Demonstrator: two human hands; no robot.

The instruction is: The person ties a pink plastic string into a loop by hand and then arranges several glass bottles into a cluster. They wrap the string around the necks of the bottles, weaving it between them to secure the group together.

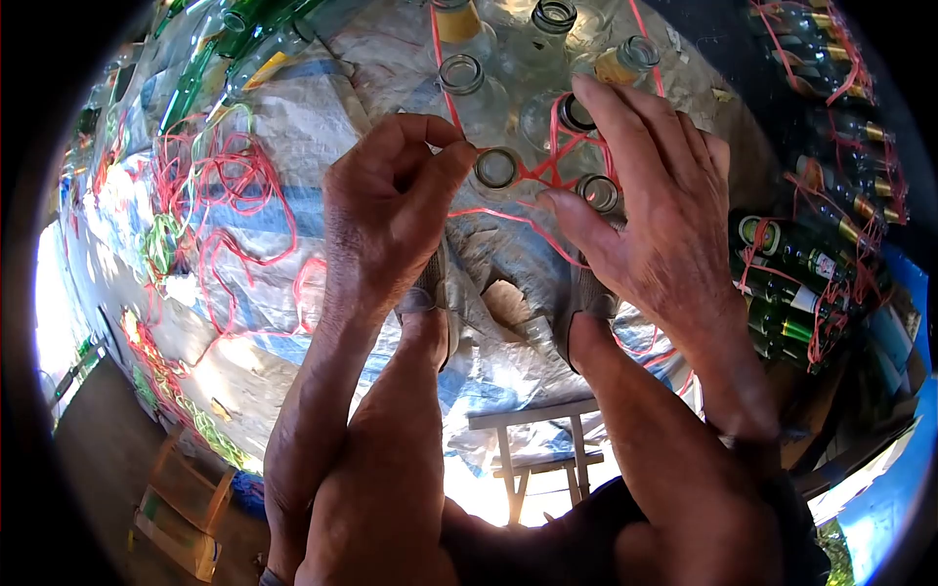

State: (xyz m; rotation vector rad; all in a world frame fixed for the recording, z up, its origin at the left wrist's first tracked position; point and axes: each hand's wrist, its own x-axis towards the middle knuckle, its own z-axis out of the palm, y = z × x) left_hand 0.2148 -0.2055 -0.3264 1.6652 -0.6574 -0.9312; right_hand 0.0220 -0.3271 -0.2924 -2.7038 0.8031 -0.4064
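Several clear glass bottles (473,105) stand upright in a group in front of me, with red plastic string (553,156) looped around some of their necks. My left hand (396,190) pinches the string between thumb and forefinger, just left of the nearest bottle mouth (496,168). Over the right side of the group, my right hand (655,195) is spread, fingers stretched forward beside a dark-rimmed bottle mouth (578,111). Its thumb lies by another bottle mouth (597,192) close to the string. Whether the right palm touches a bottle is hidden.
Tangled red string (230,176) lies on the sheet at left, with green bottles (239,29) beyond it. Tied bundles of green bottles (796,283) lie at right. My feet are on the sheet near the bottles, and a small wooden frame (537,420) shows between my legs.
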